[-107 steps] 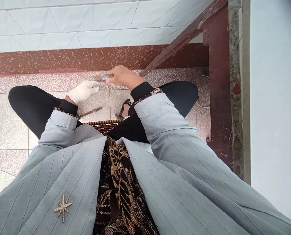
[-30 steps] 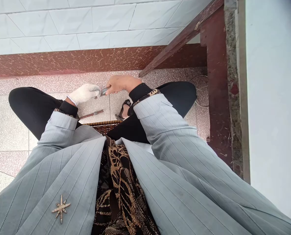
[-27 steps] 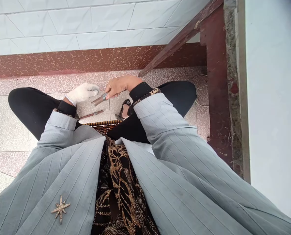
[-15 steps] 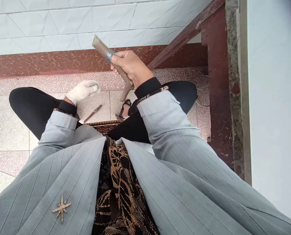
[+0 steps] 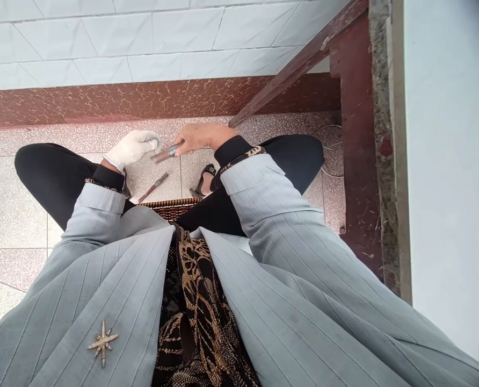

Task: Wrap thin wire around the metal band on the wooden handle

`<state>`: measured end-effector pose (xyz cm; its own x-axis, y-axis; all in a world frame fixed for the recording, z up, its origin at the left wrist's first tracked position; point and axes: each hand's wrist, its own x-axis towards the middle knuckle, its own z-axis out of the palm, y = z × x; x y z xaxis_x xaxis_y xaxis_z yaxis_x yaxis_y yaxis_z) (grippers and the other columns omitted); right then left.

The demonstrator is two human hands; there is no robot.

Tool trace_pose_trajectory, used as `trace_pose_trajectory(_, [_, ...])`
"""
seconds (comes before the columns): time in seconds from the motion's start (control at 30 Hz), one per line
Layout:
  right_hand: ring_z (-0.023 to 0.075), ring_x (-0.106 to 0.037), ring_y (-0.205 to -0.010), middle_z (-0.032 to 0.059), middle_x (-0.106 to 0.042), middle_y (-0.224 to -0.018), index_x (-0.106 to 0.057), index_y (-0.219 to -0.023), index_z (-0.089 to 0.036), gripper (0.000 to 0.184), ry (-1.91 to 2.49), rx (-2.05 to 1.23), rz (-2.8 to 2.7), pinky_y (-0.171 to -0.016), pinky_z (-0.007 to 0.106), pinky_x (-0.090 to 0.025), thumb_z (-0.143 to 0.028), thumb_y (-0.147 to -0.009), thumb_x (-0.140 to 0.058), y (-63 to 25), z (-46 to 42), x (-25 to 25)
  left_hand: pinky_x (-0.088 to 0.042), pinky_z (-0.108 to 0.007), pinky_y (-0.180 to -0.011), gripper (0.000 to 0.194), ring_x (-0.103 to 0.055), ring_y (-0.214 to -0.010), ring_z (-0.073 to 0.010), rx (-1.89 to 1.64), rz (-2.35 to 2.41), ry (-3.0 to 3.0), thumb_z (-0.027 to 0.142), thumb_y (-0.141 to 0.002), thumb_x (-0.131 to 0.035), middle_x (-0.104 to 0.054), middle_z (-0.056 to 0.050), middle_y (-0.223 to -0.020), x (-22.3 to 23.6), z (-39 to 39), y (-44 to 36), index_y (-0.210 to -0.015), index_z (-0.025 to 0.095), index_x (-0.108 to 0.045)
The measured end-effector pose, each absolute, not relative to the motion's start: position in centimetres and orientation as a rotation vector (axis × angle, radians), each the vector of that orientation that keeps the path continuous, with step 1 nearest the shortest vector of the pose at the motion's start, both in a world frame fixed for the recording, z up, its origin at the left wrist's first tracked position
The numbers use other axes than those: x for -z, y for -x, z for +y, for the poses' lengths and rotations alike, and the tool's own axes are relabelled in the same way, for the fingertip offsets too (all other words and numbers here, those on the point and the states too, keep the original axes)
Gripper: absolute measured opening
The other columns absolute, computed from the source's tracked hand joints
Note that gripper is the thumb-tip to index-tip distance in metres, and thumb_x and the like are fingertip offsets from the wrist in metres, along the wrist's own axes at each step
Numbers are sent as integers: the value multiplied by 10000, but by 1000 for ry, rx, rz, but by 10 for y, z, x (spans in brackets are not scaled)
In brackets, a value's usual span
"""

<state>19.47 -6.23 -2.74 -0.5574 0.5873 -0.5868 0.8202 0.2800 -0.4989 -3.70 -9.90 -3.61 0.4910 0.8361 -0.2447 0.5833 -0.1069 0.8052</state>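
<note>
My right hand (image 5: 201,137) is closed round a wooden stick (image 5: 162,156) with grey wire wound about it. The stick's cut end points left and slightly down, and the rest is hidden by the hand. Just left of it, my left hand (image 5: 129,149), in a white knit glove, is closed in a pinch. Whatever its fingertips hold, if anything, I cannot make out. Below the left hand, a thin reddish-brown tool (image 5: 154,187) with a wrapped part lies slanted on the tiled floor (image 5: 17,199).
A woven basket edge (image 5: 169,203) shows between my knees, close to my shoe (image 5: 204,181). A tiled wall (image 5: 102,40) runs across the back. At the right stand a slanting wooden bar (image 5: 288,70) and a dark red frame (image 5: 358,145), with a pale cable (image 5: 328,171) on the floor.
My right hand has come down and left with the stick, which has swung from pointing up-left to nearly level, beside the glove. My left hand has barely moved.
</note>
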Motion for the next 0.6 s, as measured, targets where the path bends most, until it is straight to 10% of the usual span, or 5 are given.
trace_pose_trajectory(0.33, [103,-520,-619,-16,-614,-674,-764,-981,-130,164,-865,1641,2330,-682,267,-404,-254,-909,-684,-203,-60,15,-365,-268,-638,157,-481,-673,-138,-503,1144,-1748,312,-890,-558,-520,-8,-663,52,-90,41,-814,184,-607])
trace_pose_trajectory(0.6, [91,-509,-653,10,-637,-754,-637,-814,-160,227,-1656,2254,2427,-670,257,-430,-356,-919,-684,-200,-61,19,-296,-244,-522,234,-359,-513,-92,-480,973,-1586,330,-963,-495,-426,29,-592,50,-100,30,-885,159,-635])
